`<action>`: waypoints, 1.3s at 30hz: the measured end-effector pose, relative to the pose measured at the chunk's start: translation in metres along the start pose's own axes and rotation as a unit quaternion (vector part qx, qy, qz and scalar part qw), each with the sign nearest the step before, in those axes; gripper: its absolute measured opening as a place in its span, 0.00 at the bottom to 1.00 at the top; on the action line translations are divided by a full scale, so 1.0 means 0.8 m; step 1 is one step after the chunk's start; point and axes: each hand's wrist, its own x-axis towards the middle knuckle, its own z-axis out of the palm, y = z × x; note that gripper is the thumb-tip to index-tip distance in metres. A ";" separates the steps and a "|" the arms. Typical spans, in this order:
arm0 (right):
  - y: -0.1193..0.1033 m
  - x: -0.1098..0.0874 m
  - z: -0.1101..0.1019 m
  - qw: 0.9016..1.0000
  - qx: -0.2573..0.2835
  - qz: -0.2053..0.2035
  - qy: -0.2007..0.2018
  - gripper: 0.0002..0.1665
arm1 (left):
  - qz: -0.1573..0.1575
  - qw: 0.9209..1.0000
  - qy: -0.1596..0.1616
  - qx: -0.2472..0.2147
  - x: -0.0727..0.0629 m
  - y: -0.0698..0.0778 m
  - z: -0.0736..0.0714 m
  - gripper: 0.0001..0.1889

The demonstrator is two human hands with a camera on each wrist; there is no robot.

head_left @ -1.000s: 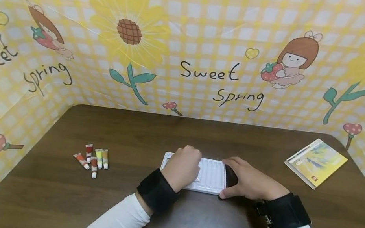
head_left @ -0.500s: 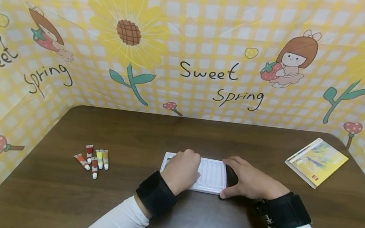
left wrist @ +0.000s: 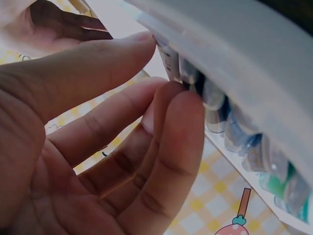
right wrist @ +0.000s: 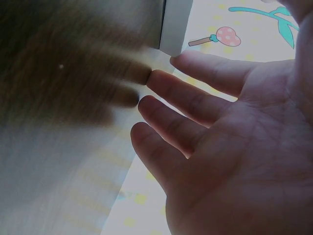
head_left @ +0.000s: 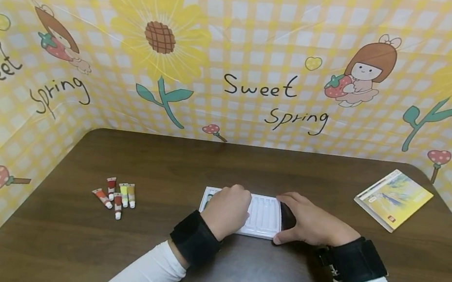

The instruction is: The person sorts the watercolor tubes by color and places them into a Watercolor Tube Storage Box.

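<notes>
A white plastic tray point(head_left: 265, 216) with moulded slots lies at the middle of the table. My left hand point(head_left: 225, 211) bends over its left part and covers much of it. In the left wrist view, the thumb and fingers pinch at the end of a small paint tube point(left wrist: 169, 62), beside a row of several tubes point(left wrist: 239, 129) in the tray. My right hand point(head_left: 317, 224) holds the tray's right end, thumb at the near corner and fingers at the far one. In the right wrist view its fingers point(right wrist: 193, 105) reach to the tray corner point(right wrist: 175, 29) and tabletop.
Several loose paint tubes point(head_left: 118, 198), in reds and yellows, lie on the brown table point(head_left: 154, 258) at the left. At the back right lies a yellow box or book point(head_left: 394, 199) with a printed cover. A yellow checked cloth point(head_left: 266, 29) hangs behind the table.
My left hand has lowered slightly over the tray, its wrist hardly shifting. The right hand, the tray and the loose tubes stay where they were.
</notes>
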 end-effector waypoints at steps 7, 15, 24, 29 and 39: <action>-0.001 0.001 0.000 1.000 0.000 -0.005 0.001 0.59 | 0.004 1.000 0.008 0.020 -0.001 0.000 0.001 0.06; 0.000 0.000 0.002 1.000 -0.002 -0.004 0.001 0.59 | 0.006 1.000 0.007 0.017 -0.003 0.000 0.000 0.06; 0.001 -0.001 0.001 1.000 0.004 -0.004 0.000 0.60 | 0.021 1.000 0.009 -0.005 -0.002 -0.003 -0.006 0.06; 0.000 -0.001 0.001 1.000 0.003 -0.001 -0.005 0.60 | 0.016 1.000 0.021 0.007 -0.002 -0.007 -0.010 0.05; 0.000 -0.001 0.000 1.000 -0.002 -0.005 -0.003 0.59 | 0.017 0.999 0.029 0.017 -0.003 -0.015 -0.016 0.08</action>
